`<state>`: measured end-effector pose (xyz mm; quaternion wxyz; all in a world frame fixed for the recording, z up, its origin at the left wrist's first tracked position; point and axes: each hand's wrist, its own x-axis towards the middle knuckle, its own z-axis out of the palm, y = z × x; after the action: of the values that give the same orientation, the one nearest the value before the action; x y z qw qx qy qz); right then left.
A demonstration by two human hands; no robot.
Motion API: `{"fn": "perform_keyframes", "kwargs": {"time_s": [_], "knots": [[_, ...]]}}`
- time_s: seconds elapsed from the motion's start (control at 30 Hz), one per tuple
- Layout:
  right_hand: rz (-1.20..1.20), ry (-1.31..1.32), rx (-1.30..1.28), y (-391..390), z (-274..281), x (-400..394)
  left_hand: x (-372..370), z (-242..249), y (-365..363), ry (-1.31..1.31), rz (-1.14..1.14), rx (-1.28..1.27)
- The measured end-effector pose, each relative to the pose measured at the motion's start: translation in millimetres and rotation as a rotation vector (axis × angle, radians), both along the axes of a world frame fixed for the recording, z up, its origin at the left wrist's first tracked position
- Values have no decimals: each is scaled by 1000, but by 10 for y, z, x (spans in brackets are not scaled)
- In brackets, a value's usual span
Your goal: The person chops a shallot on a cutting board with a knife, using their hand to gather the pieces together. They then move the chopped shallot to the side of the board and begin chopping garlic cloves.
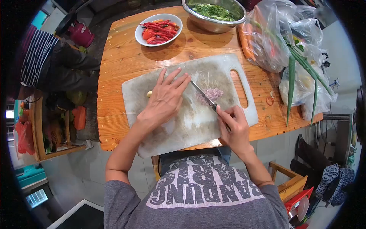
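A knife (pixel 203 94) is held by its dark handle in my right hand (pixel 233 124), over the right half of a worn white cutting board (pixel 152 147). Its blade slants up and to the left, beside a small heap of finely chopped purple-white pieces (pixel 214 93). My left hand (pixel 167 93) is spread with its fingers apart above the board's left half, its fingertips close to the knife tip. Nothing shows in its grasp. Just left of it lies a small pale yellow piece (pixel 149 94), perhaps a garlic clove.
Behind the board stand a white bowl (pixel 143 41) of red chilies and tomatoes and a metal bowl (pixel 217 26) of cut greens. Plastic bags (pixel 272 57) with carrots and green onions (pixel 301 61) lie at the right. A person (pixel 49 61) stands at the far left.
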<state>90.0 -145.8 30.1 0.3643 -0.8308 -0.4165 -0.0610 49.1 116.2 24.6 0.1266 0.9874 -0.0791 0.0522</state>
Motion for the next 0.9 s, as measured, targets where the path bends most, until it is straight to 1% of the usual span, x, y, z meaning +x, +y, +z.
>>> {"fn": "perform_keyframes", "kwargs": {"time_s": [0.23, 0.4, 0.53, 0.63, 0.8, 0.9], "knots": [[-13, 25, -28, 102, 198, -180, -32, 34, 20, 21, -35, -12], [-26, 41, -1, 82, -35, -197, -21, 9, 34, 2, -24, -14], [-6, 15, 23, 108, 39, -163, -9, -5, 55, 3, -25, -6], [8, 20, 33, 77, -90, -127, -19, 13, 86, 10, -28, -22], [9, 31, 27, 26, -12, -73, -11, -19, 80, -1, -12, -38], [24, 18, 16, 31, -102, 0, -58, -10, 71, 30, -16, -41]]}}
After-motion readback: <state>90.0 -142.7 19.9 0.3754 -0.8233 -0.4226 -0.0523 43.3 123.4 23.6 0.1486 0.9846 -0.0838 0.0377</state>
